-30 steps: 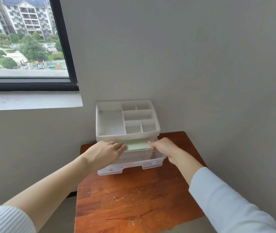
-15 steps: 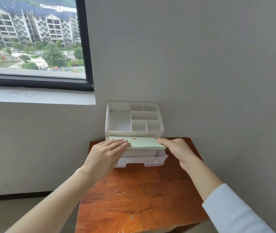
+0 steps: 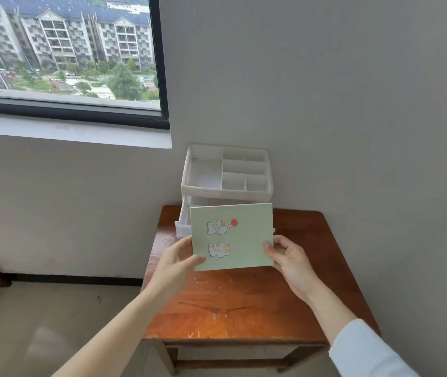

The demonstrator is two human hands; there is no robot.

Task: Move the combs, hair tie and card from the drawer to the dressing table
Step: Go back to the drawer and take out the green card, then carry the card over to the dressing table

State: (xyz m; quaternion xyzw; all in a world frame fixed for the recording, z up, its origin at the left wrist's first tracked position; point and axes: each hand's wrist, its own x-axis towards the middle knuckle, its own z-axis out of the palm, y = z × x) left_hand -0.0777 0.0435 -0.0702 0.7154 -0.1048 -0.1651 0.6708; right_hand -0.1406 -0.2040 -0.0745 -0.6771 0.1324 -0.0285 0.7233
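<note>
Above the scratched wooden dressing table (image 3: 244, 303), before the white drawer unit (image 3: 227, 174): pale green card (image 3: 247, 238), cartoon stickers and red dot, pinched at its lower corners by left hand (image 3: 174, 263) and right hand (image 3: 289, 258).

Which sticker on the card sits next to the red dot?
The upper animal sticker on the green card; the red dot lies just right of it. The lower sticker has none beside it.

Left hand (image 3: 176, 261) and right hand (image 3: 289, 257) raised, fingers pinching.
</note>
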